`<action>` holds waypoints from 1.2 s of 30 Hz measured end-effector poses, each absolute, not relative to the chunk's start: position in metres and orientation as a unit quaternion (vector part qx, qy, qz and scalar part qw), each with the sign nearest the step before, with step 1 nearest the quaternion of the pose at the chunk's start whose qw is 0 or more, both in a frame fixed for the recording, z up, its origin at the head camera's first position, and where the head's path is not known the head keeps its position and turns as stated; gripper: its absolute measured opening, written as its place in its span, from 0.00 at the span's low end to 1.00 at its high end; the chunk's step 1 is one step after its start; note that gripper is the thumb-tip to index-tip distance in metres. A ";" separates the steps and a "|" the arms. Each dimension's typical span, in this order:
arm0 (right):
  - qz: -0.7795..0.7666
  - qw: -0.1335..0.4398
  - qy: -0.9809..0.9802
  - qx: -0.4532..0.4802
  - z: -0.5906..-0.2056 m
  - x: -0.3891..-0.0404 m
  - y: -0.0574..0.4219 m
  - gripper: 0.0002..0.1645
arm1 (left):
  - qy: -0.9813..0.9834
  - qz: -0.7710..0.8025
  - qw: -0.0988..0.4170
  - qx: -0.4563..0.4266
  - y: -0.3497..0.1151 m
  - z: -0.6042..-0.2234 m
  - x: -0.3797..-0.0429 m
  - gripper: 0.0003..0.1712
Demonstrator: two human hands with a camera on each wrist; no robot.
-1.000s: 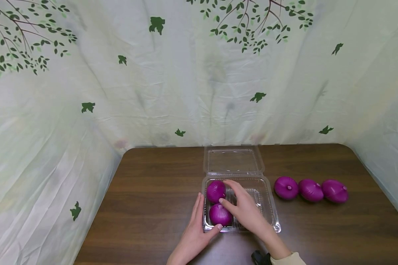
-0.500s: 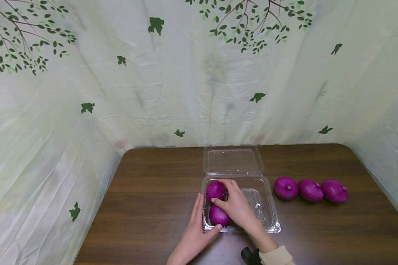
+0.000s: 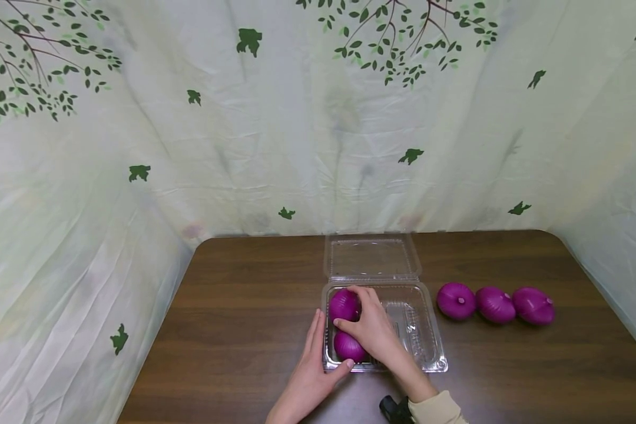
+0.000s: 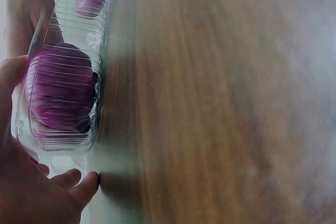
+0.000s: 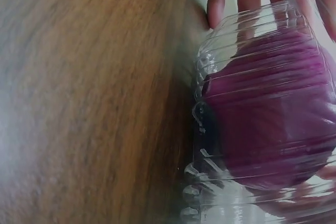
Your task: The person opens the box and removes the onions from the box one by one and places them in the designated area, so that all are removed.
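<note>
A clear plastic clamshell container sits on the table with two purple onions in its left half. My right hand reaches in from the right and grips the far onion, its thumb lying between the two. The near onion is partly covered by that hand. At the container's front left corner is my left hand, fingers straight along the outer left wall and thumb at the front rim. Through the ribbed wall, an onion shows in the left wrist view, and a purple onion fills much of the right wrist view.
The container's clear lid lies folded back toward the curtain. To the right, three more onions stand in a row: one, a middle one and an outer one. A leaf-patterned curtain borders the brown table.
My right hand has shifted left, closing its fingers round the far onion, and the onions have edged slightly left. My left hand stays at the container's corner.
</note>
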State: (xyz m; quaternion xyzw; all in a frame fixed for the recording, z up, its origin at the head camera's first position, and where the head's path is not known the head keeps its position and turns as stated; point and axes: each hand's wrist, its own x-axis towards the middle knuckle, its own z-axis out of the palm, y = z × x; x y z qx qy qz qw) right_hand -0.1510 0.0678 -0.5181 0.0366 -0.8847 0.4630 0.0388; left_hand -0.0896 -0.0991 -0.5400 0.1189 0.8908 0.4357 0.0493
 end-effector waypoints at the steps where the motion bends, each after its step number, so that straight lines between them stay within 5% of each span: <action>1: 0.465 0.038 -0.884 0.036 -0.518 -0.151 0.068 0.43 | 0.891 0.435 0.051 0.118 -0.099 -0.540 -0.090 0.61; 36: 0.554 0.148 -0.815 0.075 -0.497 -0.126 0.105 0.47 | 0.885 0.449 0.061 0.107 -0.098 -0.539 -0.091 0.62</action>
